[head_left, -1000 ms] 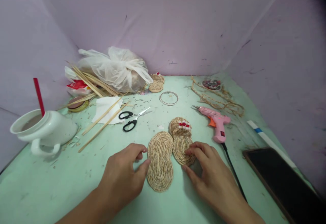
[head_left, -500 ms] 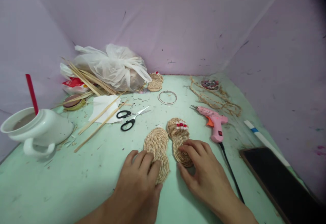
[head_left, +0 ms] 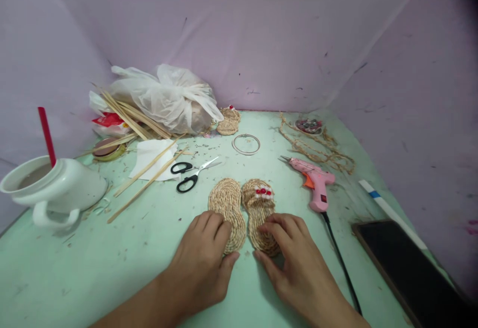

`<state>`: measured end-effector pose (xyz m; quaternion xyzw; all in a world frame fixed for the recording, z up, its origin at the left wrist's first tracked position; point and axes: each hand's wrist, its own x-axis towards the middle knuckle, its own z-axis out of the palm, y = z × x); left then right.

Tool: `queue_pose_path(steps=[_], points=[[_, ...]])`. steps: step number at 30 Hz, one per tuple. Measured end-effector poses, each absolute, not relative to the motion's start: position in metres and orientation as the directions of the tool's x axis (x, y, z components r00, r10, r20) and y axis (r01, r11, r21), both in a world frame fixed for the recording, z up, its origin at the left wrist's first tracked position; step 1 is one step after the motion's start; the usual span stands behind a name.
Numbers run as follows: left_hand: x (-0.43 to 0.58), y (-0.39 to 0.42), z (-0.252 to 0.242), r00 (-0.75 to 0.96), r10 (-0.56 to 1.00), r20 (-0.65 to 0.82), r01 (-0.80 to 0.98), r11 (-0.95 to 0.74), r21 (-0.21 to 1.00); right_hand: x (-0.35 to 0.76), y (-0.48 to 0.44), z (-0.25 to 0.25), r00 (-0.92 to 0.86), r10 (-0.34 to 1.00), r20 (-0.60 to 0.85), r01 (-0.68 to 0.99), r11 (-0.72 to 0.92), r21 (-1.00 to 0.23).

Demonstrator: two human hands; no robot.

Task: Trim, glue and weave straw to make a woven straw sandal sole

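Two small sandal pieces made of coiled straw cord lie flat, side by side, on the table. My left hand (head_left: pixel 205 256) holds the plain straw sole (head_left: pixel 226 201) by its lower left edge, its thumb near the bottom end. The straw slipper (head_left: pixel 257 218) on the right has a strap with red and white beads (head_left: pixel 263 192) across its upper part. Curled over its lower right edge, my right hand (head_left: pixel 289 248) grips it between fingers and thumb. The lower outer edges of both pieces are partly hidden by my fingers.
A pink glue gun (head_left: pixel 315 181) with a black cord and a phone (head_left: pixel 403 263) lie to the right. Scissors (head_left: pixel 192 173), straw strips (head_left: pixel 147 186) and a white cup (head_left: pixel 70 188) are left. Behind stand a plastic bag (head_left: pixel 164 96), metal rings (head_left: pixel 246 145) and twine (head_left: pixel 317 151).
The plain sole has moved up and slightly left, now level with the beaded slipper. The slipper has shifted slightly toward me and straightened. Both hands moved along with them.
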<state>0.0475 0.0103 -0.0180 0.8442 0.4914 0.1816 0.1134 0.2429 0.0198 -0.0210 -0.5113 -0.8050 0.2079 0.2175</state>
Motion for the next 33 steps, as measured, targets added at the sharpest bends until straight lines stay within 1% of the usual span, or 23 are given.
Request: queue_pose_path(steps=[2, 5, 7, 9, 11, 16, 19, 22, 24, 26, 28, 30, 31, 33], points=[[0.046, 0.01, -0.018, 0.437, 0.874, 0.212, 0.783, -0.485, 0.39, 0.243, 0.02, -0.021, -0.377, 0.916, 0.137, 0.743, 0.387, -0.546], [0.043, 0.01, -0.018, 0.373, 0.88, 0.293, 0.786, -0.468, 0.403, 0.245, 0.02, -0.02, -0.38, 0.916, 0.128, 0.748, 0.385, -0.541], [0.041, 0.011, -0.019, 0.323, 0.878, 0.354, 0.805, -0.452, 0.385, 0.247, 0.02, -0.02, -0.387, 0.912, 0.132, 0.742, 0.394, -0.542], [0.04, 0.014, -0.019, 0.297, 0.878, 0.376, 0.826, -0.434, 0.359, 0.248, 0.021, -0.02, -0.388, 0.91, 0.145, 0.738, 0.401, -0.542], [0.039, 0.02, -0.018, 0.312, 0.887, 0.341, 0.844, -0.424, 0.33, 0.248, 0.021, -0.021, -0.378, 0.913, 0.154, 0.745, 0.399, -0.535], [0.04, 0.038, -0.014, 0.407, 0.896, 0.178, 0.864, -0.441, 0.242, 0.248, 0.02, -0.024, -0.351, 0.921, 0.171, 0.772, 0.388, -0.504], [0.044, 0.045, -0.014, 0.431, 0.899, 0.084, 0.873, -0.438, 0.216, 0.248, 0.02, -0.025, -0.343, 0.923, 0.173, 0.772, 0.381, -0.509], [0.048, 0.048, -0.015, 0.438, 0.898, 0.046, 0.877, -0.438, 0.195, 0.246, 0.02, -0.024, -0.331, 0.927, 0.175, 0.774, 0.373, -0.512], [0.048, 0.048, -0.016, 0.44, 0.896, 0.056, 0.875, -0.442, 0.196, 0.246, 0.02, -0.023, -0.32, 0.931, 0.175, 0.78, 0.364, -0.509], [0.046, 0.049, -0.017, 0.437, 0.896, 0.075, 0.863, -0.442, 0.246, 0.245, 0.02, -0.023, -0.307, 0.935, 0.177, 0.787, 0.354, -0.505], [0.042, 0.05, -0.018, 0.399, 0.907, 0.132, 0.835, -0.419, 0.356, 0.247, 0.02, -0.023, -0.31, 0.935, 0.172, 0.792, 0.354, -0.497], [0.037, 0.051, -0.018, 0.318, 0.917, 0.24, 0.787, -0.396, 0.473, 0.249, 0.02, -0.022, -0.323, 0.93, 0.175, 0.796, 0.367, -0.482], [0.034, 0.051, -0.017, 0.267, 0.916, 0.3, 0.764, -0.39, 0.513, 0.249, 0.02, -0.02, -0.325, 0.925, 0.197, 0.796, 0.38, -0.472], [0.029, 0.053, -0.015, 0.188, 0.906, 0.379, 0.742, -0.383, 0.549, 0.248, 0.019, -0.016, -0.348, 0.895, 0.278, 0.783, 0.441, -0.439]])
